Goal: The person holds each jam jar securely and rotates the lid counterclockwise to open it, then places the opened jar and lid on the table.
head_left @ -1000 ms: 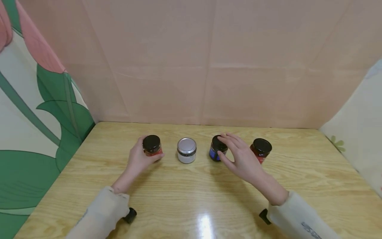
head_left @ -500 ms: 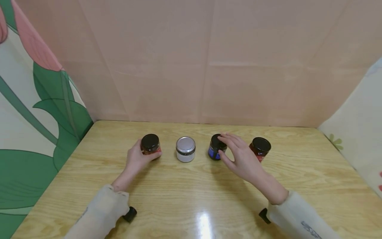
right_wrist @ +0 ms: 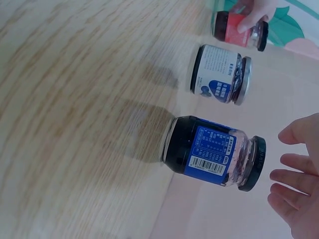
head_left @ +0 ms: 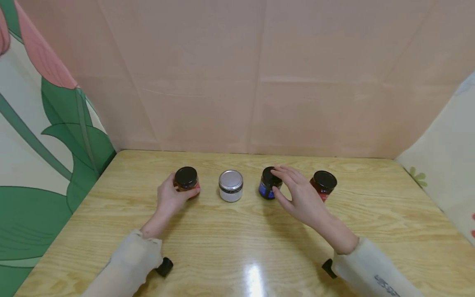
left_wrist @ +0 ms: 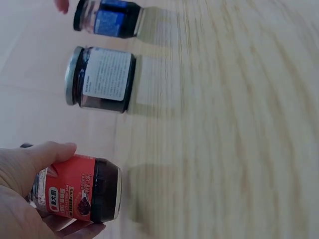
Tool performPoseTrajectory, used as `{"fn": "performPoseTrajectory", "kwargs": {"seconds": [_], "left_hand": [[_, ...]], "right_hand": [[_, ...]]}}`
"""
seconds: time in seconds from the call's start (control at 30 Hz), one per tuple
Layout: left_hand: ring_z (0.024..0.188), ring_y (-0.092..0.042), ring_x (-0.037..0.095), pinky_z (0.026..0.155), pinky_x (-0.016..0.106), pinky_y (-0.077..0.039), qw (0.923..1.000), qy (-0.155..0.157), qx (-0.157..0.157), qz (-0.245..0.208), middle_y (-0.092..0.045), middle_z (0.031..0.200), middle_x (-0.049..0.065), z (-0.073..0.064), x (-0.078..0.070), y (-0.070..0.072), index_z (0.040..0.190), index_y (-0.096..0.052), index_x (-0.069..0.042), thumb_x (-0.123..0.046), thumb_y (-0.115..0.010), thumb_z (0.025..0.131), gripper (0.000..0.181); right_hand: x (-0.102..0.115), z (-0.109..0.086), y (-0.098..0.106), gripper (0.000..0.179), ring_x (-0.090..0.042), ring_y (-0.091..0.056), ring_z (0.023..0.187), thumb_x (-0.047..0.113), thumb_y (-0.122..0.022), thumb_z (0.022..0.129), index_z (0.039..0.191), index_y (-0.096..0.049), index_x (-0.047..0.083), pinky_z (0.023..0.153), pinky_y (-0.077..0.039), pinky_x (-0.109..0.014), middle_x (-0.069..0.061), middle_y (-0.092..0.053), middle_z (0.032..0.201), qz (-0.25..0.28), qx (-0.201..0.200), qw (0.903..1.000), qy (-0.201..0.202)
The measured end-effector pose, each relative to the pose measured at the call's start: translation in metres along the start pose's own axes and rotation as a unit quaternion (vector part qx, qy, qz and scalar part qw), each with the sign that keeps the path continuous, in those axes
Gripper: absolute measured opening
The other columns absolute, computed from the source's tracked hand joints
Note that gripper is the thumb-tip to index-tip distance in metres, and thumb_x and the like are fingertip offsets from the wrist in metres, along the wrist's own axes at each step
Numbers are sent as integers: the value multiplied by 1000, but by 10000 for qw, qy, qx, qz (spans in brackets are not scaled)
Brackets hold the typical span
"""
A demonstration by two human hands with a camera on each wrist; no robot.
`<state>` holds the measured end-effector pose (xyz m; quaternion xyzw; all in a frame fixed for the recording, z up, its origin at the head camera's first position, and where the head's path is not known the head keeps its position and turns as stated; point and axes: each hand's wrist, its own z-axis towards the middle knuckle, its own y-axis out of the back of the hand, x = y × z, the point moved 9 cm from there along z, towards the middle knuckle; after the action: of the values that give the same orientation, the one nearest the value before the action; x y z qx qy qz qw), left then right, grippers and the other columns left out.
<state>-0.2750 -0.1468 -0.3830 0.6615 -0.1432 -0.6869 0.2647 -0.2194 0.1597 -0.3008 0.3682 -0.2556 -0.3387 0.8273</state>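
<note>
My left hand grips a jar with a red label and a black lid, thumb on the near side and fingers curled round the back. Just right of it stands a white-labelled jar with a silver lid, which neither hand touches. My right hand is held beside a blue-labelled jar with a black lid. In the right wrist view its fingers are spread and loosely bent near the lid, apart from it, with nothing held.
At the right end of the row stands another black-lidded jar with a red label, partly hidden behind my right hand. All the jars are toward the back of the wooden table. A pinkish cloth hangs behind the table.
The head view has shifted slightly. My left hand keeps its grip on the red-labelled jar, and my right hand stays beside the blue-labelled jar.
</note>
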Motion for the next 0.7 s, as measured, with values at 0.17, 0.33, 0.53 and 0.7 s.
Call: {"fn": "performPoseTrajectory", "kwargs": {"seconds": [0.17,0.33,0.53,0.7], "left_hand": [[111,-58,36,93,48,-49,9994,-334,-101,32,-63,117,24,-2,-11,6,120,-55,3,-17,-84,70,61],[112,-57,37,97,52,-44,9987,-442,-246,82,-63,117,23,-5,-20,14,115,-55,2,-18,-85,70,57],[113,-56,37,95,52,-43,9982,-478,-277,219,-63,116,22,-10,-29,19,113,-56,0,-20,-85,69,57],[113,-56,37,95,53,-42,9976,-592,-284,219,-63,115,22,-14,-39,20,112,-57,1,-19,-85,69,55]], "right_hand": [[-1,0,1,42,-37,-53,121,13,-70,83,122,-60,-2,95,-46,-54,-19,-61,126,-26,-13,10000,-12],[-1,0,0,43,-37,-53,122,13,-70,84,123,-60,-1,96,-45,-54,-19,-61,126,-36,22,10000,-5],[0,0,2,42,-36,-52,123,15,-69,85,123,-60,-1,96,-45,-54,-18,-61,126,-57,17,10000,-33],[0,1,1,42,-37,-52,122,13,-70,84,123,-60,-1,96,-45,-55,-19,-61,126,-39,31,10000,5]]}}
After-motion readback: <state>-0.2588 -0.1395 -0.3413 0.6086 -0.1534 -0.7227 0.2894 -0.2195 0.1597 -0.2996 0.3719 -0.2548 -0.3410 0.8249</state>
